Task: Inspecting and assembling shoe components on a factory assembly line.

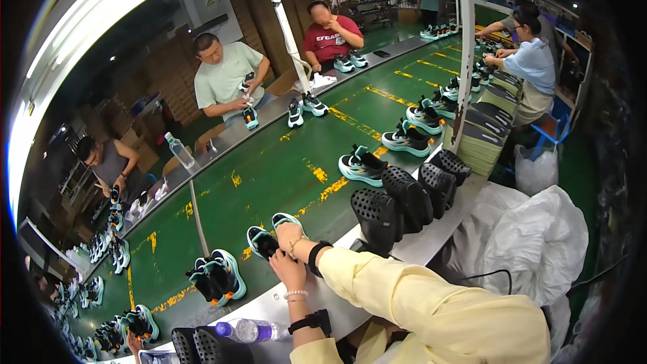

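So you've got both hands on a pair of sneakers (271,232) sitting at the near edge of the green conveyor belt (283,168), right in front of you. Your right hand (291,234) is wrapped over the right shoe of the pair, fingers closed on its top, and your left hand (286,271) sits just below the left shoe, touching its heel end, though whether it's really clamped on I can't tell from this angle. Just left of your pair there's another pair of teal-soled sneakers (217,276), and more run up the belt to the right. A row of black perforated shoe moulds (404,195) stands on the metal surface (431,236) near your right arm, and a water bottle (248,329) lies by your left wrist.
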Demonstrator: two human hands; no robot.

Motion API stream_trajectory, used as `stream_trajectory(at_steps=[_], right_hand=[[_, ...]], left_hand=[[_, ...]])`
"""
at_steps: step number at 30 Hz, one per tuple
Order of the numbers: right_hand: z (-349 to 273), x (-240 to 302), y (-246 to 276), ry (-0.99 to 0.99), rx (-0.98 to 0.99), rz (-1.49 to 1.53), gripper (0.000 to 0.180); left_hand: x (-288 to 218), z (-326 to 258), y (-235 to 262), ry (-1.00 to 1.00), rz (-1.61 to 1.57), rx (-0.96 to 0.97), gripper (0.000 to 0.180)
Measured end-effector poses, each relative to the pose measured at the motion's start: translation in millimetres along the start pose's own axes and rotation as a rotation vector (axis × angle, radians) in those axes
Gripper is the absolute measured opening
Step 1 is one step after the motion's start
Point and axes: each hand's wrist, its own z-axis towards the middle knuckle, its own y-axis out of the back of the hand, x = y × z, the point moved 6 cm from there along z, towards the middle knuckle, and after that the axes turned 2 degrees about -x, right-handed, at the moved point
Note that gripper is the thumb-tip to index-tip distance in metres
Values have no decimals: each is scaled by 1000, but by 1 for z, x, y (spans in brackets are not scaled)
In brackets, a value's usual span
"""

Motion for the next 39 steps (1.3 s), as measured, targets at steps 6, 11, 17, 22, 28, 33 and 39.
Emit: stream_trajectory(at_steps=[6, 11, 17, 22, 28, 33, 39], right_hand=[[-3, -25, 9, 24, -14, 99, 16], [-74, -27, 41, 316, -211, 672, 33], [-223, -88, 26, 247, 64, 938, 28], [-271, -138, 19, 317, -87, 742, 26], [-276, -145, 24, 342, -71, 862, 22], [-269, -155, 19, 336, -112, 1003, 19], [-275, -159, 26, 318, -139, 989, 21]], left_hand=[[-12, 0, -13, 51, 107, 30, 34], [16, 20, 17, -12, 44, -81, 35], [-44, -14, 31, 37, 89, -312, 50], [-72, -67, 27, 63, -340, -427, 46], [-14, -79, -25, 309, -645, -124, 22], [-8, -80, -28, 274, -603, -106, 40], [-32, -85, -11, 307, -603, -128, 43]])
